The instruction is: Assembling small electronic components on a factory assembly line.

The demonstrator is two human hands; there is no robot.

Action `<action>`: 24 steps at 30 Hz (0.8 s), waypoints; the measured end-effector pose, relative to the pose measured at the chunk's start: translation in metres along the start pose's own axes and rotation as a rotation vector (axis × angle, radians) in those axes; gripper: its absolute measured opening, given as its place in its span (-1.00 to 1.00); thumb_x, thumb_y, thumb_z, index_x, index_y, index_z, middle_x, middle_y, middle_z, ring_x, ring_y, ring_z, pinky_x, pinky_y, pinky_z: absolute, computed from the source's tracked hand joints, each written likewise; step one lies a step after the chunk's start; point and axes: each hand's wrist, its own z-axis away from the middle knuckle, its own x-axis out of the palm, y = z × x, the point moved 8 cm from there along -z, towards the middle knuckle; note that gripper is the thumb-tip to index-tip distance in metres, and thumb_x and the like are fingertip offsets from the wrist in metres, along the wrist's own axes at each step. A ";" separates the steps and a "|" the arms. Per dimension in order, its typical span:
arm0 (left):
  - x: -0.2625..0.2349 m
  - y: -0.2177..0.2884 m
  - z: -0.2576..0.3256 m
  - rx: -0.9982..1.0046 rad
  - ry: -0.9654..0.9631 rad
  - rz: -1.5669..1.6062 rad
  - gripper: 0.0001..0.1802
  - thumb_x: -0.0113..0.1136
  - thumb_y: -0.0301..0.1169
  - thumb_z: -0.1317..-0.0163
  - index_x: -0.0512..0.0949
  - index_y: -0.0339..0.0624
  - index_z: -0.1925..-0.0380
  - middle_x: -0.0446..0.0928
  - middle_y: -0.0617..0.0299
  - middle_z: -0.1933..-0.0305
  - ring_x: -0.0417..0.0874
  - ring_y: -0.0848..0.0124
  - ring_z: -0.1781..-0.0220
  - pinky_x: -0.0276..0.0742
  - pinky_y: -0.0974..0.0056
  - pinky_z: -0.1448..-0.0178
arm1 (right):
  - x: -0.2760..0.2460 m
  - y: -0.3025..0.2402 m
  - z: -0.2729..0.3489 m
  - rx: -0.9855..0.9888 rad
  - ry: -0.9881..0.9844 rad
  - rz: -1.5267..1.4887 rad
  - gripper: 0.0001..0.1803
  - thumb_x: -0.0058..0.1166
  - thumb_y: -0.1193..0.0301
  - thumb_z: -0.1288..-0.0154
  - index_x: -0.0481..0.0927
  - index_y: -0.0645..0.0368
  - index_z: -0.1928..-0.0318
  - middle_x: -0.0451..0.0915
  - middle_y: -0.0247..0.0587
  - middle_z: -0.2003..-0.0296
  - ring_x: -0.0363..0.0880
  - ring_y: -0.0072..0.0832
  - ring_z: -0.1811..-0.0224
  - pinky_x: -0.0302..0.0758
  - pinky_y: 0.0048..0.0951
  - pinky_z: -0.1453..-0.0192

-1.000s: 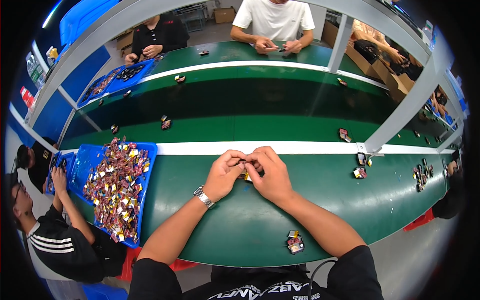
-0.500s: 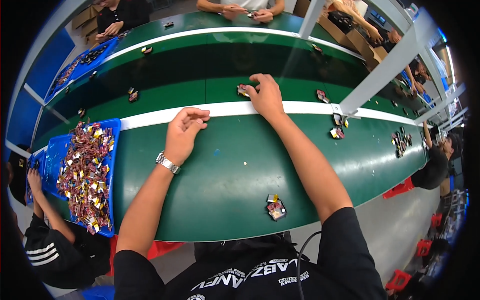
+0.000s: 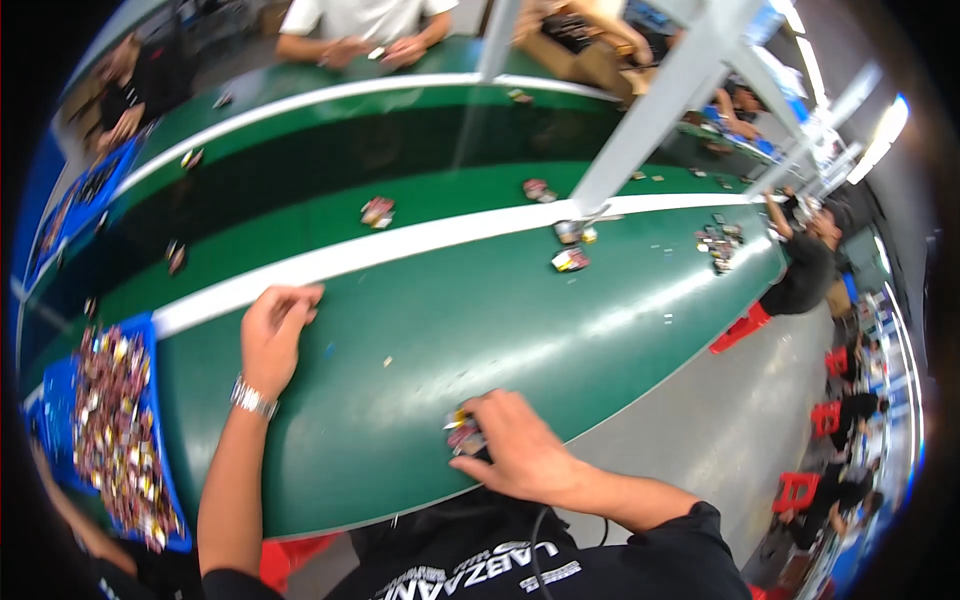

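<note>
Near the front edge of the green bench, my right hand is spread beside a small electronic assembly. Reddish, silver and yellow parts show on this piece. My thumb and fingers lie on either side of it, and part of it is hidden behind them. My left hand, with a metal watch on its wrist, hovers over the bench by the white rail. Its fingers are loosely bent with the thumb a little apart, and nothing shows between them.
A blue tray heaped with small reddish boards stands at my left. Beyond the rail, the green belt carries scattered assemblies. More pieces lie right of me, with a pile farther off. A grey post rises from the rail. Other people work around.
My right hand has left the assembly on the belt and come back to the one near the front edge. The view has turned to the right. My left hand stays near the rail.
</note>
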 end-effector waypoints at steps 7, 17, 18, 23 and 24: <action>-0.008 0.006 0.002 0.018 -0.004 -0.014 -0.87 0.01 -0.49 -0.41 0.52 -0.29 0.16 0.64 0.11 0.10 0.64 0.45 0.14 0.57 0.37 0.10 | -0.001 0.017 -0.083 -0.153 0.162 -0.109 -0.44 0.32 0.40 -0.08 0.38 0.27 -0.07 0.42 0.01 0.09 0.43 -0.02 0.02 0.43 -0.15 -0.08; 0.003 0.002 -0.006 -0.219 -0.123 0.288 -0.66 0.06 -0.31 -0.45 0.43 -0.34 -0.06 0.62 0.02 0.03 0.72 0.35 0.12 0.68 0.27 -0.04 | 0.012 -0.016 -0.204 -0.311 0.423 -0.256 -0.46 0.35 0.39 -0.04 0.43 0.29 -0.02 0.50 0.07 0.10 0.49 0.02 0.02 0.48 -0.14 -0.03; -0.003 -0.006 -0.005 -0.223 -0.094 0.336 -0.66 0.09 -0.33 -0.43 0.42 -0.35 -0.06 0.61 0.03 0.02 0.71 0.36 0.08 0.68 0.26 -0.08 | 0.021 -0.019 -0.206 -0.305 0.405 -0.275 -0.46 0.37 0.41 -0.03 0.43 0.29 -0.01 0.49 0.04 0.11 0.50 -0.03 0.05 0.49 -0.14 -0.01; -0.017 -0.002 0.003 -0.222 0.012 0.353 -0.63 0.12 -0.46 -0.39 0.36 -0.29 -0.16 0.60 0.02 -0.03 0.69 0.36 0.02 0.67 0.25 -0.12 | 0.032 -0.032 -0.206 -0.266 0.337 -0.346 -0.42 0.42 0.43 0.00 0.42 0.29 -0.02 0.49 -0.02 0.09 0.50 -0.08 0.03 0.49 -0.19 -0.04; -0.015 0.001 0.003 -0.234 -0.022 0.361 -0.64 0.09 -0.51 -0.40 0.36 -0.30 -0.16 0.59 0.00 -0.06 0.67 0.38 -0.01 0.68 0.26 -0.11 | 0.033 -0.035 -0.205 -0.292 0.348 -0.311 -0.41 0.43 0.44 0.01 0.42 0.28 -0.02 0.49 -0.03 0.08 0.50 -0.09 0.04 0.50 -0.19 -0.03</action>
